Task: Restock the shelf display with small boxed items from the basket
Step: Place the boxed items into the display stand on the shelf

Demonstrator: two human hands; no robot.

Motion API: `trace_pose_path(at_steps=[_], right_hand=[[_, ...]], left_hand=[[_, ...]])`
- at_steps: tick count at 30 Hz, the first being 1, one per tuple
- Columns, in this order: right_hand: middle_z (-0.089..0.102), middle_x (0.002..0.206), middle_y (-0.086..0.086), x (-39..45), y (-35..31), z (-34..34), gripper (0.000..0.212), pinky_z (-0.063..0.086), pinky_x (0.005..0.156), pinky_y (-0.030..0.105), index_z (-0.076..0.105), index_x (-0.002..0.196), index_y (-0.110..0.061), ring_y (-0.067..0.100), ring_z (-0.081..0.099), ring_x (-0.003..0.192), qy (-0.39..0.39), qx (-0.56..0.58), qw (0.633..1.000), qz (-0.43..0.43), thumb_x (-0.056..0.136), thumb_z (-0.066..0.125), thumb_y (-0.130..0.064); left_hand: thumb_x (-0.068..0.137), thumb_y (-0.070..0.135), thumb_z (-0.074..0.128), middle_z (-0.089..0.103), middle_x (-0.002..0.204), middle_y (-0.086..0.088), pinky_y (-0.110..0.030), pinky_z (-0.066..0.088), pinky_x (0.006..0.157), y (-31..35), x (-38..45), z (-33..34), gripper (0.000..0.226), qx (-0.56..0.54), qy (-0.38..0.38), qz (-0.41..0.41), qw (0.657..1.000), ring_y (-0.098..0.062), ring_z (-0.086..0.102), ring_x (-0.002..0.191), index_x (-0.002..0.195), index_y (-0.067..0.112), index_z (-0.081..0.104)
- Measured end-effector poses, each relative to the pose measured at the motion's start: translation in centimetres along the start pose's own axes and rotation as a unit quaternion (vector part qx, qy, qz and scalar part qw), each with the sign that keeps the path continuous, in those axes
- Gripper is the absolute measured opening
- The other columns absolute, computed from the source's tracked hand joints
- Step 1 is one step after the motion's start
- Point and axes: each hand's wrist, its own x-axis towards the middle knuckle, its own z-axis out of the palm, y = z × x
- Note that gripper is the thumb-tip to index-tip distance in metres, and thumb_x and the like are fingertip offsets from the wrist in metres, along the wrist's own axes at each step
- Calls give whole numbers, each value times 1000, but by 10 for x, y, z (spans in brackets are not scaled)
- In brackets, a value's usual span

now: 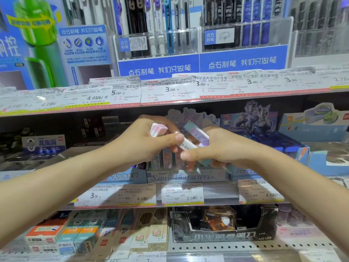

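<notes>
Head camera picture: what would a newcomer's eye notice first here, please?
First, the two bare hands meeting at the centre: the left hand grips pink and white small boxes, and the right hand holds pastel ones. Just below them stands the character display box on the middle shelf. Above, the bright blue pen displays fill the top shelf.

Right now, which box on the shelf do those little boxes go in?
Find the middle shelf, under the blue pen racks. Just below both hands sits the display box holding upright pastel boxes. Unlike its blue neighbours, its pale front carries curly "Characters" lettering.
</notes>
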Motion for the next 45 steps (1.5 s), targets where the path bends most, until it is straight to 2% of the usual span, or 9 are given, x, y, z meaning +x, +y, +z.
trace_pose_path(at_steps=[3, 7, 17, 24, 27, 30, 34, 40, 45], right_hand=[[31, 38, -2, -2, 5, -4, 45, 16, 46, 27, 64, 40, -24, 13, 22, 38, 68, 43, 995, 59, 66, 60, -61], [33, 34, -7, 1, 10, -3, 45, 8, 53, 32, 62, 44, -17, 11, 20, 37, 124, 133, 981, 71, 76, 62, -49], [34, 40, 0, 8, 14, -2, 27, 12, 45, 26, 72, 74, -6, 10, 22, 33, 127, 150, 977, 83, 81, 64, -31], [51, 53, 2, 17, 13, -7, 9, 18, 37, 19, 59, 80, -11, 11, 25, 35, 233, 152, 960, 7, 80, 68, -13], [63, 78, 1, 15, 4, -15, 16, 29, 38, 21, 59, 71, -12, 6, 44, 40, 279, -3, 960, -9, 76, 72, -19], [53, 72, -4, 15, -4, -20, 16, 35, 53, 24, 59, 81, -17, 17, 52, 73, 263, -170, 950, 6, 77, 71, -26], [43, 63, -8, 21, -6, -23, 16, 30, 51, 28, 52, 76, -20, 16, 45, 66, 243, -244, 939, 6, 81, 67, -22], [42, 64, -15, 41, -3, -21, 19, 28, 54, 27, 51, 73, -22, 15, 47, 76, 204, -294, 934, -7, 78, 69, -17], [53, 79, -5, 51, 1, -19, 13, 30, 63, 21, 64, 89, -12, 14, 49, 79, 171, -297, 939, -24, 77, 70, -14]], left_hand=[[82, 12, 65, 64, 57, -2, -11, 34, 39, -3, -3, -5, 9, 32, 48, 61, 996, -1, 47, 37, 75, 7, 68], [82, 27, 68, 70, 68, 4, -14, 45, 60, -14, -10, -7, 15, 235, 94, 267, 930, -5, 60, 64, 78, 13, 71], [90, 17, 58, 68, 72, -4, -25, 38, 36, -37, -8, -8, 6, 467, 67, 474, 743, -21, 48, 43, 93, 11, 56], [82, 15, 64, 68, 84, -4, -24, 39, 34, -43, -3, -12, 30, 531, 24, 433, 728, -24, 54, 46, 109, 15, 54], [57, 4, 76, 64, 94, -6, -22, 30, 31, -44, -1, -17, 66, 600, 16, 355, 717, -26, 50, 36, 117, 15, 51], [65, 10, 59, 69, 103, -6, -23, 29, 32, -47, -2, -18, 64, 646, -23, 283, 709, -24, 53, 36, 127, 23, 49], [73, 8, 49, 68, 118, 1, -31, 46, 40, -51, -3, -19, 69, 615, -48, 247, 747, -27, 65, 57, 136, 35, 39], [82, 13, 46, 53, 75, 5, -30, 39, 60, -35, 1, -13, 74, 564, -90, 123, 812, -20, 42, 64, 141, 50, 21], [81, 12, 44, 66, 115, 6, -28, 43, 61, -40, 3, -18, 75, 542, -102, 136, 823, -21, 56, 73, 140, 52, 21]])
